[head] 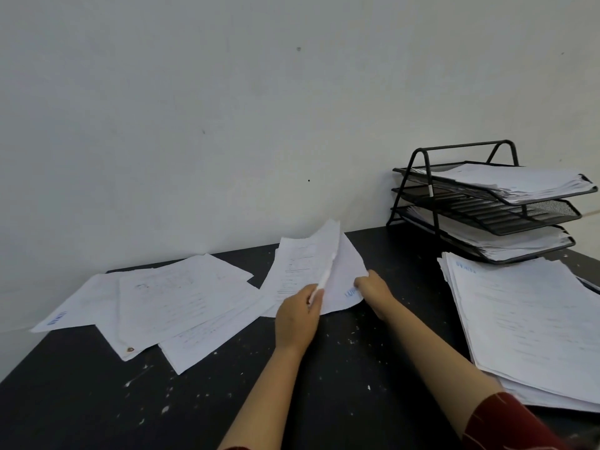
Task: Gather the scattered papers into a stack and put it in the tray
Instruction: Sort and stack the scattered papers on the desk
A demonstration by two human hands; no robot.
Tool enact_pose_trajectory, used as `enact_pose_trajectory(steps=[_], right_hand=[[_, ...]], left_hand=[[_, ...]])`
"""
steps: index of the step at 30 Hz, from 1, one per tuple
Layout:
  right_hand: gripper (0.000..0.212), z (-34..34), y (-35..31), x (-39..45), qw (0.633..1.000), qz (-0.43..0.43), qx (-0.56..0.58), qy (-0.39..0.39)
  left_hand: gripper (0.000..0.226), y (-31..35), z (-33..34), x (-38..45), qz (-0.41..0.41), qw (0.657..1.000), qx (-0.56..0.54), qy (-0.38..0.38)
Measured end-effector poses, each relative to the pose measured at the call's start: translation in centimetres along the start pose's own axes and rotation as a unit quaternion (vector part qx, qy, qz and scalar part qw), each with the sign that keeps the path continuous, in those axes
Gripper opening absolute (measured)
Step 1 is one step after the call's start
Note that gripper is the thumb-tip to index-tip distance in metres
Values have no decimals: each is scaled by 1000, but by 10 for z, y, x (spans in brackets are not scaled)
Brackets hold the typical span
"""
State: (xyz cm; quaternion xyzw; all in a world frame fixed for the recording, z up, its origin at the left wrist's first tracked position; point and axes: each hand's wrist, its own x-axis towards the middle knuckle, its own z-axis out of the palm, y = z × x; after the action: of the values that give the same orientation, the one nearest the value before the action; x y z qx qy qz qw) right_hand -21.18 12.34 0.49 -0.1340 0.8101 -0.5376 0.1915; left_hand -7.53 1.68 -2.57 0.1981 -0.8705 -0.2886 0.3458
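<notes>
Several white printed papers (168, 303) lie scattered and overlapping on the left half of the black table (324, 384). My left hand (297, 316) grips a few sheets (302, 267) that stand lifted and curled near the table's middle. My right hand (373, 289) pinches the right edge of a curved sheet (347, 271) right behind them. A black three-tier wire tray (480, 206) stands at the back right against the wall. Its top and bottom tiers hold paper and its middle tier looks bare.
A thick stack of papers (532, 323) lies on the table's right side, in front of the tray, its top sheets fanned slightly. A plain white wall runs along the back edge of the table. The dark tabletop is speckled with white flecks.
</notes>
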Motion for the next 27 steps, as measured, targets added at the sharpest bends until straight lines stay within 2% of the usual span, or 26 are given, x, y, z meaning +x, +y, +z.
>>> enact_pose_trajectory(steps=[1,4,5,6,8,9,13,16,18,20,22,25,27], right_hand=[[33,-1,1,2,999,3,32,-1],[74,-2,22,31,988,10,153,-21],[72,-2,23,30,985,7,174,-23],[61,-2,16,16,984,-5,175,-27],[44,3,6,-3,989,-39,140,-20],[44,6,6,-6,992,-47,116,-14],[52,23,7,-10,996,-59,41,56],[55,29,8,-13,992,-76,53,84],[54,29,9,-16,988,-91,64,105],[53,28,9,-19,983,-99,98,120],[54,28,9,-20,978,-99,128,130],[52,26,5,-22,971,-96,157,155],[52,22,2,-22,964,-99,179,169]], left_hand=[[36,0,2,0,20,999,18,-28],[42,0,6,0,53,995,38,-78],[42,1,5,0,55,995,31,-82],[40,1,4,-1,53,995,18,-84],[34,2,1,-2,45,995,-21,-82],[32,4,0,-3,41,995,-45,-75],[23,-4,-18,2,2,997,-72,19],[21,-31,-55,10,-47,990,24,132],[30,-54,-85,14,-117,967,131,186],[47,-75,-115,11,-231,930,248,142],[58,-92,-136,5,-317,900,298,34],[59,-105,-139,-8,-323,884,313,-128],[58,-104,-130,-15,-296,881,331,-163]])
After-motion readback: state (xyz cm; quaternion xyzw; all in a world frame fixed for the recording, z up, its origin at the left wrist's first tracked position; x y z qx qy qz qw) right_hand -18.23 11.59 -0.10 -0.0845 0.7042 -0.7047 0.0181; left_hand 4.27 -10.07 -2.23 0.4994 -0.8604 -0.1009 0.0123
